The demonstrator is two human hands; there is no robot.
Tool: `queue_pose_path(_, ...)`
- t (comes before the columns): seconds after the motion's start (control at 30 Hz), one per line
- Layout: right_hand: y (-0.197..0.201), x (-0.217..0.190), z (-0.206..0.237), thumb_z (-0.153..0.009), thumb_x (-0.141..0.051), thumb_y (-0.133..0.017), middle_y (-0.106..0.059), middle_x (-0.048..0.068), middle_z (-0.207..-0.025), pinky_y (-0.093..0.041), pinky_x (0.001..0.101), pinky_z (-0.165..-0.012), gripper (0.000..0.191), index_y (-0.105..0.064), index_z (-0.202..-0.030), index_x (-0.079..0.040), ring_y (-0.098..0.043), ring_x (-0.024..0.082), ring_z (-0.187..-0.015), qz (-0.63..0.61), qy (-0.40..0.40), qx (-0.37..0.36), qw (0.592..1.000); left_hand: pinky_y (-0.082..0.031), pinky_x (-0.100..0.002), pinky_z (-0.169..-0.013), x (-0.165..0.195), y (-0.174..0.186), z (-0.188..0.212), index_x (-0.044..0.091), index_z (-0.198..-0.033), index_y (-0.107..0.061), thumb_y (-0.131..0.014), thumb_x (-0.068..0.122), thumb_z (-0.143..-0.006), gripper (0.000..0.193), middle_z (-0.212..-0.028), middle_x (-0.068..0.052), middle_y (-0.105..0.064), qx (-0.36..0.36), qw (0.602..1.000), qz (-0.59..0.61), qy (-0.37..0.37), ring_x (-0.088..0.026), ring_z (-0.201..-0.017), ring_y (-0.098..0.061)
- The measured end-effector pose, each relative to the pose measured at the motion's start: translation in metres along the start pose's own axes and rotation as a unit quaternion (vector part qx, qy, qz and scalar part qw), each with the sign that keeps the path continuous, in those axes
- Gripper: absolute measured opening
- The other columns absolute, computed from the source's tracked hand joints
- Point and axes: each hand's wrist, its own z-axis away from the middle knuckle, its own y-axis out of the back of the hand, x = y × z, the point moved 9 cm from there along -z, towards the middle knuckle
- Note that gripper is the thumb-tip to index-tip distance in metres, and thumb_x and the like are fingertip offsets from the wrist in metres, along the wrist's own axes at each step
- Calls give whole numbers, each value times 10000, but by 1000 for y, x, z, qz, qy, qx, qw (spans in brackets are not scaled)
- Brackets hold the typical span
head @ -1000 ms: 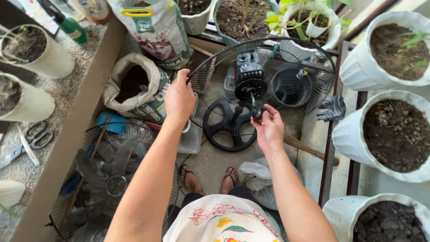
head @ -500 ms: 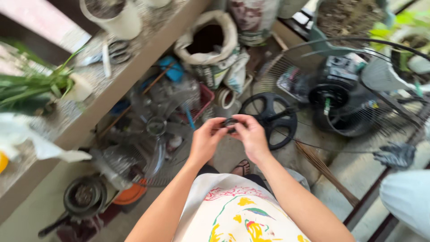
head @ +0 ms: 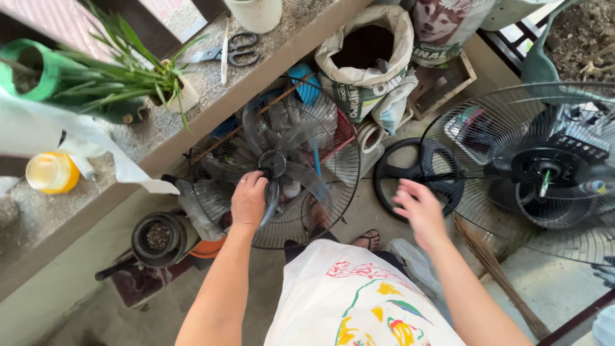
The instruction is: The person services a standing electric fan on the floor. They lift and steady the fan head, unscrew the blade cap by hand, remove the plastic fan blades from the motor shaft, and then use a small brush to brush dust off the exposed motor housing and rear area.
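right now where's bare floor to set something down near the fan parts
Bare floor lies at lower left, between the wall and the dark pot, and at lower right past the broom. Around the fan blade under the left hand it is crowded: grille, sacks, tape.

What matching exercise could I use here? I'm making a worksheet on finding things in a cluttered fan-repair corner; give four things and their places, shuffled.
Things:
1. scissors
2. yellow jar
3. clear fan blade
4. black round fan base

Places:
A. on the floor beyond the right hand
B. under the left hand, against a wire guard
C. on the ledge beside the green plant
D. at the ledge's left end

Pairs: 1-C, 2-D, 3-B, 4-A
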Motion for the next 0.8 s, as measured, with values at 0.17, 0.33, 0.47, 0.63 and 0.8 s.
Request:
queue_pose_path(0.17, 138, 29, 28, -1014, -176, -611, -634, 80, -1221, -575, 379, -840, 327, -597, -1321, -63, -654, 188, -1003, -142, 12, 227, 963, -473, -477, -1079, 93, -2, -66, 65, -1114, -644, -655, -23, -814, 312, -1286, -139, -642, 48, 989, 130, -44, -372, -1258, -578)
queue_pose_path(0.33, 283, 46, 101, -1027, -177, -614, -588, 48, -1141, -550, 357, -770, 381, -514, -1382, -80, -600, 151, -916, -226, 33, 477, 849, -475, -404, -1085, 217, -56, -145, 42, -1332, -568, -636, 128, -1017, 334, -1423, -164, -596, -36, 919, 389, -43, -362, -1337, -565)
queue_pose_path(0.47, 364, 14, 151, -947, -96, -632, -534, 86, -1325, -439, 369, -762, 619, -403, -1521, -114, -535, 190, -981, -192, 102, 591, 777, -333, -383, -1194, 299, -116, -187, 35, -1529, -376, -523, 288, -1078, 538, -1569, -170, -448, -142, 844, 517, 10, -324, -1464, -432)
queue_pose_path(0.63, 413, -49, 148, -1105, -306, -490, -386, 108, -1639, -289, 357, -1203, 608, -270, -1631, -94, -383, 203, -1482, -102, 186, 490, 846, -169, -350, -1236, 356, -171, -194, 120, -1635, -109, -299, 471, -1090, 675, -1695, -87, -186, -263, 691, 660, 134, -213, -1553, -223)
queue_pose_path(0.8, 417, -71, 142, -1118, -366, -393, -492, 40, -1567, -338, 324, -1168, 538, -402, -1582, -93, -512, 138, -1334, -51, 171, 461, 869, -244, -352, -1193, 369, -175, -194, 129, -1646, -182, -247, 510, -1078, 686, -1544, -128, -473, -272, 728, 612, 148, -229, -1429, -431)
